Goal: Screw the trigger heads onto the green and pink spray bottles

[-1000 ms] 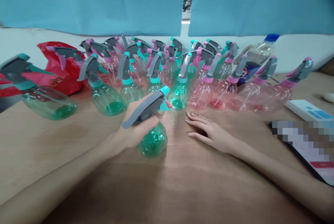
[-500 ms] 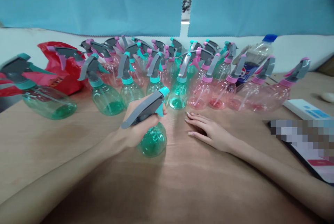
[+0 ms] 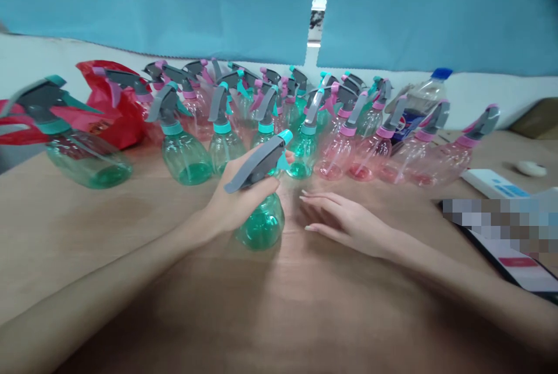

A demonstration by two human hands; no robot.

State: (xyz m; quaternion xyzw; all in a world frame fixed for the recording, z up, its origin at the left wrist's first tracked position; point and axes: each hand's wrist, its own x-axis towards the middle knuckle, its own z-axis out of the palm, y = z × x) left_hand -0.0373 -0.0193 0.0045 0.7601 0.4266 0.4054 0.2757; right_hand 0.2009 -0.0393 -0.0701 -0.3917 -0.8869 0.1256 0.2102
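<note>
My left hand is wrapped round the neck of a green spray bottle with a grey and turquoise trigger head, which stands on the wooden table. To its right, my right hand holds nothing, its fingers apart and low over the table. Behind both hands stand several spray bottles in rows. Green ones, such as this one, are mostly at the left and middle; pink ones, such as this one, stand mostly to the right.
A red plastic bag lies at the back left. At the back right is a large soda bottle with a blue cap. A white box, a tablet-like device and a white mouse lie on the right.
The camera view has shifted a little. My left hand and the held green bottle appear slightly higher and further right; my right hand has moved slightly left, closer to the bottle.
</note>
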